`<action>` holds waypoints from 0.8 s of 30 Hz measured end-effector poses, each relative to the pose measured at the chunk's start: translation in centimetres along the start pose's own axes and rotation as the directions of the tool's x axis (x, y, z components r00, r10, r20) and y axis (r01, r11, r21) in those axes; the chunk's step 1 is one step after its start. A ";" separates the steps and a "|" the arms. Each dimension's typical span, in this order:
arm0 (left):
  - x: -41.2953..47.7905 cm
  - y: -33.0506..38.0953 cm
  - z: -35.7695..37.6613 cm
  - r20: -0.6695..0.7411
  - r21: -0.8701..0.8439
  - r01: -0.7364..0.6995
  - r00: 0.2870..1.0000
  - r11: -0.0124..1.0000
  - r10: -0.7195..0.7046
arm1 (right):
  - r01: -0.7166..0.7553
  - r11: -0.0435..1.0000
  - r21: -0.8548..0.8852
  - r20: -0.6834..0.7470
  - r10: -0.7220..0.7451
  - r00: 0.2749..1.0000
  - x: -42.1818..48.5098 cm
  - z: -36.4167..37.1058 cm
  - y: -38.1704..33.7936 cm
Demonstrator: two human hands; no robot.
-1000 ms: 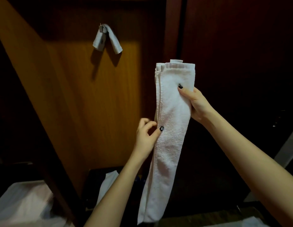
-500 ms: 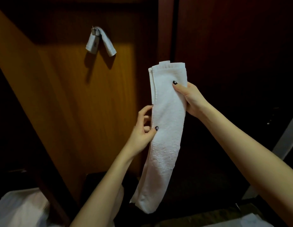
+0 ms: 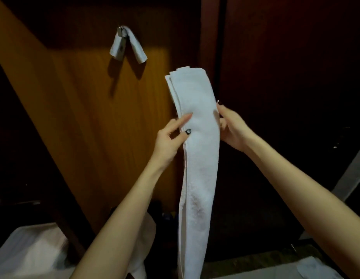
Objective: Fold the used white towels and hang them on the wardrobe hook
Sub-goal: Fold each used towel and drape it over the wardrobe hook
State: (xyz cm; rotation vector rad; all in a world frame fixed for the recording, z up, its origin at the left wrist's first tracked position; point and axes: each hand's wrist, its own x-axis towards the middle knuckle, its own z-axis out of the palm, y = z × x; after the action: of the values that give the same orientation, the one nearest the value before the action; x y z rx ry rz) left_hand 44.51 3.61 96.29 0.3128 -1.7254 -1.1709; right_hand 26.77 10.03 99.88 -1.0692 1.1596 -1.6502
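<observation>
- Now, low at the far left, a white cloth (image 3: 30, 252) lies crumpled beside the foot of the wardrobe panel (image 3: 90, 121).
- High on that orange-brown panel, the hook (image 3: 120, 30) carries a small towel (image 3: 117, 47). It is draped over the hook, and its two ends hang down splayed apart.
- Your left hand (image 3: 171, 137) pinches the left edge of the long towel (image 3: 198, 162). The thumb, with its dark-painted nail, presses on the front, the index finger lies stretched along the edge, and the other fingers (image 3: 165, 130) sit loosely curled behind.
- The long towel, folded into a narrow strip, hangs in the air between your two hands. It is to the right of the hook, lower than it and well apart from it. Its top end stands above your hands and leans a little left, and its tail drops past your forearms to the bottom of the view.
- Your right hand (image 3: 233, 127) grips the towel's right edge at about the same height as the left. Its fingers are curled round the edge and their tips are mostly hidden behind the cloth.
- Behind that hand stands a dark door (image 3: 296, 77), too dim to show any detail.
</observation>
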 end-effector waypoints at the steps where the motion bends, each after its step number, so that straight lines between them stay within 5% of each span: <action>1: 0.3 0.1 -0.2 -0.037 -0.031 0.026 0.999 0.999 -0.027 | -0.057 0.998 -0.003 0.024 0.057 0.998 -0.7 -0.1 1.3; 5: 1.6 0.0 -1.4 -0.023 -0.091 0.077 0.997 0.993 -0.080 | -0.150 0.987 -0.060 0.143 0.157 0.977 -3.3 -0.7 5.3; 10: 2.6 -0.2 -1.8 0.054 -0.093 0.123 0.991 0.988 -0.119 | -0.128 0.986 0.106 0.210 0.104 0.972 -3.6 0.7 4.5; 17: 1.5 -1.0 -1.5 -0.181 -0.035 0.163 0.969 0.986 -0.167 | -0.016 0.999 0.029 -0.046 0.017 0.999 -2.9 2.8 3.6; 19: -1.8 -2.8 -1.1 -0.271 0.110 0.113 0.959 0.987 -0.080 | 0.003 0.998 0.068 -0.105 0.004 0.995 -2.6 3.0 3.5; 24: -9.5 -8.3 0.1 -0.238 0.238 0.194 0.962 0.952 -0.137 | -0.011 0.996 0.084 -0.140 0.022 0.990 -2.5 3.7 3.6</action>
State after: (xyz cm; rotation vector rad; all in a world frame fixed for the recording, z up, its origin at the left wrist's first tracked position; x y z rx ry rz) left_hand 46.57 5.75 83.98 0.7342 -1.6804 -0.9853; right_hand 31.54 10.66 96.70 -0.9006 1.1749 -1.7685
